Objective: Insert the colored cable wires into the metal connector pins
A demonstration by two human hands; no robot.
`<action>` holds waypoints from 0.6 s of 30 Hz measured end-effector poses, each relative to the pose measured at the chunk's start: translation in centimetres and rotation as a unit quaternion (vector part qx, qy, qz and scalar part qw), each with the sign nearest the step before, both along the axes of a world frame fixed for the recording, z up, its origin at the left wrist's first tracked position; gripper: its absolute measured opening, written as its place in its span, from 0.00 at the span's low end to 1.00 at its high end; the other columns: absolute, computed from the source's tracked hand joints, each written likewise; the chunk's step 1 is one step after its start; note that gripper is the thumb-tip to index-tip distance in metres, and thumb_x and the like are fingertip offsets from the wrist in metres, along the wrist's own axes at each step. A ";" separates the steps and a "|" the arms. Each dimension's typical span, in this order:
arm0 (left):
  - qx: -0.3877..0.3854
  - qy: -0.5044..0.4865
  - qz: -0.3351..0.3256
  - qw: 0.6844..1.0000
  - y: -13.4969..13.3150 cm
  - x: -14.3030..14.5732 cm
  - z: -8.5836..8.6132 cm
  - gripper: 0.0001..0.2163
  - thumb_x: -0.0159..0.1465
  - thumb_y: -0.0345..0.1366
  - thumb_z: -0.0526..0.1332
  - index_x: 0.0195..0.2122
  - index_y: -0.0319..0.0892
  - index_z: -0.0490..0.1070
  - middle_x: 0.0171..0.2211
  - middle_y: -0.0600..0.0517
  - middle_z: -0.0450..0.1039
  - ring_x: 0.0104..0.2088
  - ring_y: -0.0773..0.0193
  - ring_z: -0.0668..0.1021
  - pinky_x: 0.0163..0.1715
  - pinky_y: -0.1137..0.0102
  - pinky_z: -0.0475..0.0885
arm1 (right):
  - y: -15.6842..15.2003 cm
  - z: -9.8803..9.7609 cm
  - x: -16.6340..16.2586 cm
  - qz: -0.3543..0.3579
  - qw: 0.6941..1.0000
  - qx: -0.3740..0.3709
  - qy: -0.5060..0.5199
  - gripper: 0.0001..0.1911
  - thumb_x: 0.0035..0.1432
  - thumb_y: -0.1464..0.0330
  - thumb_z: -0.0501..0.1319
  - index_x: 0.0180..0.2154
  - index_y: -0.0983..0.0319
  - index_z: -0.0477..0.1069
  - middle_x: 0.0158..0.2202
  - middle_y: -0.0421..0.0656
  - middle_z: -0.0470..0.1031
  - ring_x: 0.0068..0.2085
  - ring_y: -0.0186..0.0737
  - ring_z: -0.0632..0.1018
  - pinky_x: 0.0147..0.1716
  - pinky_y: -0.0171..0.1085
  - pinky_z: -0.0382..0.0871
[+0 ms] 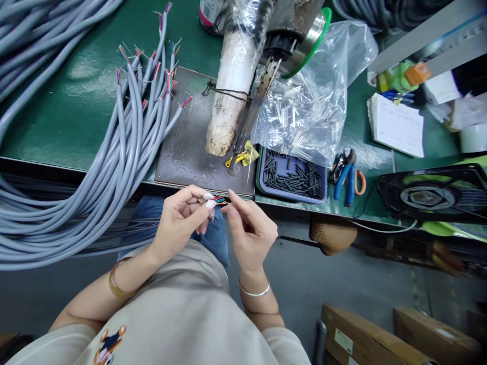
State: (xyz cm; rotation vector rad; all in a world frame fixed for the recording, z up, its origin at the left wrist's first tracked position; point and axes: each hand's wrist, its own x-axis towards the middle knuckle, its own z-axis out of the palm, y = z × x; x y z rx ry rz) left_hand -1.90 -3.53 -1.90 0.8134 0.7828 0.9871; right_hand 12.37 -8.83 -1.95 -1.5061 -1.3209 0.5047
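Thin coloured wires [219, 199], red, green and dark, run between my two hands just off the bench's front edge. My left hand [186, 213] is closed on them, thumb and fingers pinching the bundle. At the other end, the thumb and forefinger of my right hand [251, 223] close on the wire tips. Left of my hands lies a thick bunch of grey cables [131, 132], several of them with stripped ends showing coloured wires. A dark metal plate [186, 147] sits right in front of my hands.
A soldering iron [256, 106] and a plastic-wrapped tube [232, 86] hang over the plate. To the right stand a tray [323, 190] of black sleeves, a clear bag [304, 111] of small parts, blue-handled pliers [345, 182] and a fan [429, 195]. Cardboard boxes [361, 334] are on the floor.
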 end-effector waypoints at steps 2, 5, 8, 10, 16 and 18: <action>0.007 0.004 0.003 1.000 0.0 0.1 0.0 0.06 0.63 0.34 0.70 0.35 0.40 0.75 0.22 0.58 0.74 0.16 0.75 0.70 0.15 0.80 0.68 | 0.3 0.1 0.2 -0.006 0.999 -0.027 0.046 0.13 0.67 0.65 0.65 0.52 0.54 0.80 0.36 0.41 0.81 0.29 0.32 0.76 0.23 0.33 0.64; 0.017 0.009 0.004 1.000 0.0 0.2 0.2 0.07 0.62 0.35 0.71 0.35 0.39 0.75 0.21 0.58 0.72 0.16 0.75 0.70 0.15 0.80 0.68 | 0.8 0.4 0.4 0.029 0.992 -0.061 0.111 0.09 0.64 0.64 0.67 0.45 0.56 0.82 0.35 0.41 0.80 0.23 0.28 0.67 0.20 0.33 0.55; 0.025 0.025 0.001 0.999 -0.1 0.2 0.6 0.08 0.61 0.36 0.72 0.34 0.39 0.75 0.20 0.58 0.72 0.16 0.75 0.70 0.15 0.80 0.69 | 1.2 0.6 0.3 0.048 0.986 -0.075 0.144 0.05 0.63 0.65 0.68 0.38 0.58 0.82 0.32 0.38 0.77 0.21 0.26 0.60 0.19 0.34 0.50; 0.027 0.043 0.001 0.999 -0.1 0.3 0.7 0.10 0.60 0.38 0.72 0.34 0.39 0.74 0.20 0.58 0.71 0.16 0.75 0.70 0.15 0.80 0.69 | 1.3 0.7 0.1 0.046 0.984 -0.077 0.152 0.05 0.63 0.66 0.67 0.34 0.59 0.80 0.31 0.38 0.76 0.21 0.26 0.59 0.20 0.34 0.50; 0.030 0.053 0.005 0.998 -0.4 0.3 0.8 0.09 0.63 0.36 0.69 0.33 0.39 0.71 0.20 0.59 0.70 0.16 0.75 0.69 0.15 0.81 0.67 | 1.2 0.6 0.0 0.045 0.986 -0.088 0.136 0.08 0.63 0.66 0.66 0.31 0.61 0.77 0.28 0.37 0.73 0.22 0.26 0.58 0.21 0.34 0.50; 0.027 0.058 0.008 0.998 -0.4 0.3 0.9 0.08 0.64 0.36 0.68 0.33 0.39 0.70 0.19 0.59 0.69 0.15 0.76 0.68 0.15 0.82 0.66 | 1.0 0.5 0.1 0.052 0.986 -0.105 0.121 0.09 0.63 0.65 0.66 0.31 0.61 0.77 0.25 0.35 0.70 0.21 0.26 0.58 0.21 0.34 0.50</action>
